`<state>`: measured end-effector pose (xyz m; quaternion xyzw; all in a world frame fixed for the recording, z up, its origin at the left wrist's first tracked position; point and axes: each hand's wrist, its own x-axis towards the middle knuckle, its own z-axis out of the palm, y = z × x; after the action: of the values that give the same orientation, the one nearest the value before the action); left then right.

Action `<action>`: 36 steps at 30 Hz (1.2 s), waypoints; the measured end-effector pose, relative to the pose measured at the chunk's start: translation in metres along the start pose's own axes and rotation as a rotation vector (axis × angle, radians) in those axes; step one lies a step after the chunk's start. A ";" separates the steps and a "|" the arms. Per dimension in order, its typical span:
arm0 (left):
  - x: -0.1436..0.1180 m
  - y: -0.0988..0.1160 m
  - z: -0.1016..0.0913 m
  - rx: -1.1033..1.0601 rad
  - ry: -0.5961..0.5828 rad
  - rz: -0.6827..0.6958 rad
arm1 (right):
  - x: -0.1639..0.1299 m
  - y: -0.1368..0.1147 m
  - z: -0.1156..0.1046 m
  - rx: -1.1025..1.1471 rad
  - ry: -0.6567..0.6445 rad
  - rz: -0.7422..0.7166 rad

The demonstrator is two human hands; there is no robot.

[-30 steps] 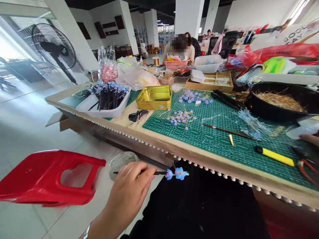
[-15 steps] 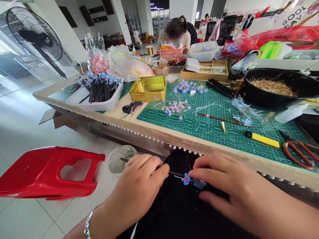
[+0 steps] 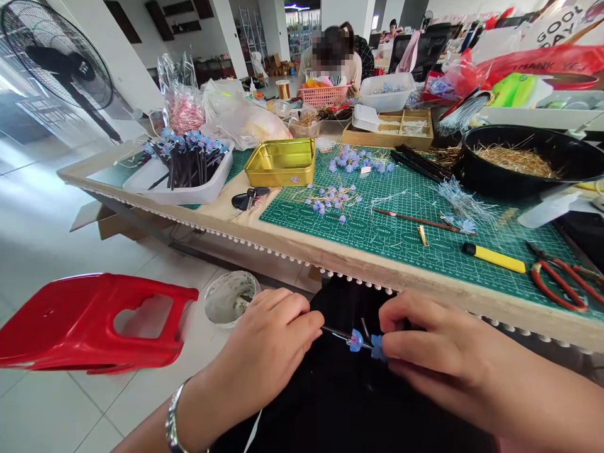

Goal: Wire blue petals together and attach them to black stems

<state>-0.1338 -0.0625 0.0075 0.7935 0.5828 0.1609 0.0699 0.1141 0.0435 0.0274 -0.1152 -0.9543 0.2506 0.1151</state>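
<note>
Low in the frame, below the table edge (image 3: 425,286), the left hand (image 3: 264,352) pinches a thin black stick (image 3: 336,332) between thumb and forefinger, the other fingers curled in. At the stick's right tip sit small blue flowers (image 3: 365,343), just right of centre near the bottom. The right hand (image 3: 438,358) meets them from the right, its fingertips (image 3: 384,343) closed narrowly on the flowers, touching the petals. Both hands hover over a dark cloth (image 3: 340,402) on the lap. A bracelet (image 3: 173,421) circles the left wrist at the lower left. On the floor to the left stands a red stool (image 3: 85,321), with a small white cup (image 3: 230,297) just beside it, near the left hand. Above, the green mat (image 3: 401,233) covers the table's middle and bears loose blue blossoms (image 3: 333,198), a yellow knife (image 3: 493,257) and red pliers (image 3: 559,283) toward the right. A gold tin (image 3: 282,162) sits at the mat's upper left corner, and left of it a white tray (image 3: 182,179) holds many black sticks with blue tops. A black bowl (image 3: 523,163) of straw lies at the upper right. A fan (image 3: 56,56) stands at the upper left, and another person (image 3: 337,56) sits at the table's far end, top centre.
</note>
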 end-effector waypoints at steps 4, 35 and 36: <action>0.000 0.001 -0.001 -0.021 -0.019 -0.010 | -0.002 0.001 0.001 0.002 0.011 0.012; 0.008 0.006 -0.003 0.064 -0.053 0.179 | 0.017 -0.007 0.000 0.218 -0.034 0.402; 0.008 0.006 -0.003 0.064 -0.043 0.184 | 0.017 -0.004 -0.002 0.244 -0.053 0.416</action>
<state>-0.1278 -0.0573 0.0137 0.8488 0.5106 0.1310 0.0419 0.0978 0.0459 0.0334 -0.2880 -0.8753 0.3853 0.0492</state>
